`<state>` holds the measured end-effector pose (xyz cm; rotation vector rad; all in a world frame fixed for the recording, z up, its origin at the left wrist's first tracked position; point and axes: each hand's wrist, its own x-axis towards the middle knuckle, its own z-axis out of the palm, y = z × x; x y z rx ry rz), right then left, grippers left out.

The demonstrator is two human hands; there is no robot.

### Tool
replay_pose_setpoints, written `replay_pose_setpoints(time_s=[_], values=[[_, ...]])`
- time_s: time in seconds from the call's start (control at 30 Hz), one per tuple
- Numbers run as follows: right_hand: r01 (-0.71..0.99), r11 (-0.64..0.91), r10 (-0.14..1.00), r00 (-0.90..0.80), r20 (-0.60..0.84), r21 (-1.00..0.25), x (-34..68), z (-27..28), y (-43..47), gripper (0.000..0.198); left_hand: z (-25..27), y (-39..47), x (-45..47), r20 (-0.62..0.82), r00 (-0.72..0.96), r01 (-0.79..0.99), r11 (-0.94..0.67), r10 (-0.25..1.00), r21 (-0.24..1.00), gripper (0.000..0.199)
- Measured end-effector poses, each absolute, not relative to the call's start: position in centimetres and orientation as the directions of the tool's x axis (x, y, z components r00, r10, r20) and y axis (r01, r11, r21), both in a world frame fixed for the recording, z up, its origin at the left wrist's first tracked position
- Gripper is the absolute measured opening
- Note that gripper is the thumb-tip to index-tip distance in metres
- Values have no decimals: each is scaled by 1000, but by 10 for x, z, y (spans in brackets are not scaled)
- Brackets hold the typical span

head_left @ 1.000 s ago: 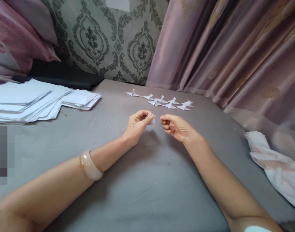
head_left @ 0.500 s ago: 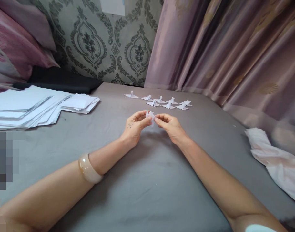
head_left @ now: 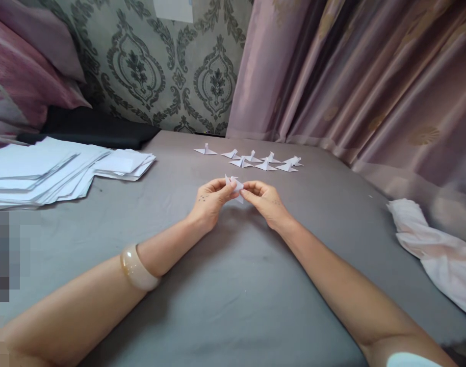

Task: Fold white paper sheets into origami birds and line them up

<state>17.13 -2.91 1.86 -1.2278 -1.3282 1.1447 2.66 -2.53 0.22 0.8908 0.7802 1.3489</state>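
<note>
Folded paper piece (head_left: 234,185) was up between the two hands, above the grey surface (head_left: 233,295); left hand (head_left: 209,203) had its left side pinched, thumb in front, fingers curled behind; right hand (head_left: 266,203) had its right edge between thumb and bent index finger; both hands nearly closed, fingertips close together.

Paper figures (head_left: 252,157), white, eight counted, sat just beyond the hands in two loose, partly overlapping rows; paper stack (head_left: 53,171) at left, fanned out, smaller sheets (head_left: 120,162) at its right end; black item (head_left: 99,128) behind the stack; white cloth (head_left: 434,250) bunched at far right; curtain (head_left: 332,81) behind, right; pale bangle (head_left: 138,268) on left forearm; thumbs hid part of the piece.

Piece was small, white, creased; pointed tip up at left, another tip down below the fingers; finer folds too small to tell.
</note>
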Motion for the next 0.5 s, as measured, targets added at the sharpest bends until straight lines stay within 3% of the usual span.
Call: replay_pose_setpoints(time_s=[0.27, 0.5], values=[[85, 120, 992, 34, 124, -989, 177, 14, -23, 25, -2, -24, 23, -74, 67, -317, 92, 995, 944, 23], [317, 292, 947, 38, 319, -902, 174, 14, -26, 13, 1, -26, 25, -21, 69, -303, 42, 997, 952, 21]])
